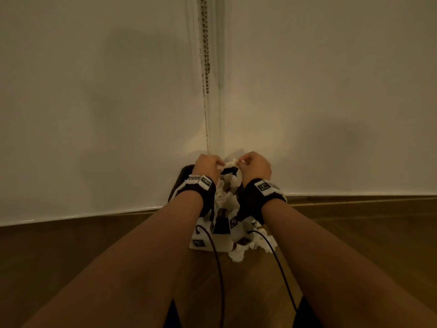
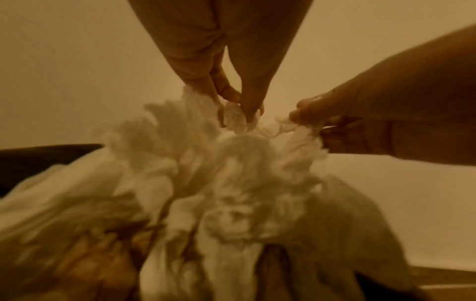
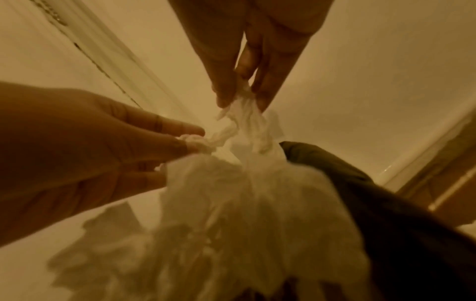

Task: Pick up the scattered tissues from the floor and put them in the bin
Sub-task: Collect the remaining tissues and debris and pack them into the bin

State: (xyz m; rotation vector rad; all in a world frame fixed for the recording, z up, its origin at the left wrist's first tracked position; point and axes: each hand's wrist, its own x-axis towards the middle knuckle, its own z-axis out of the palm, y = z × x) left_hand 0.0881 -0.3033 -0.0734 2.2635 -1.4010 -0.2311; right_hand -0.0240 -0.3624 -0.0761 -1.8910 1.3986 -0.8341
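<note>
- A bunch of white tissues (image 1: pixel 230 183) is held up by both hands above a dark bin (image 1: pixel 183 178) that stands on the wooden floor (image 1: pixel 71 245) against the white wall (image 1: pixel 94 91).
- The top of the bunch is pinched by the left hand (image 1: pixel 208 165), with thumb and fingertips closed on a twisted end of paper; the rest of the paper hangs below.
- Another twisted end is pinched by the right hand (image 1: pixel 256 166) in the same way, close beside the left.
- The bunch appears to hang over or partly inside the bin; how much is already inside cannot be told, as the bin's mouth is hidden by wrists and paper.
- More crumpled tissue (image 1: pixel 238 253) is seen lower down, near the floor by the right forearm, so the task is judged well advanced but not finished.
- What is left, by this judgement: the held bunch is to be let go into the bin and any remaining paper gathered.
</note>
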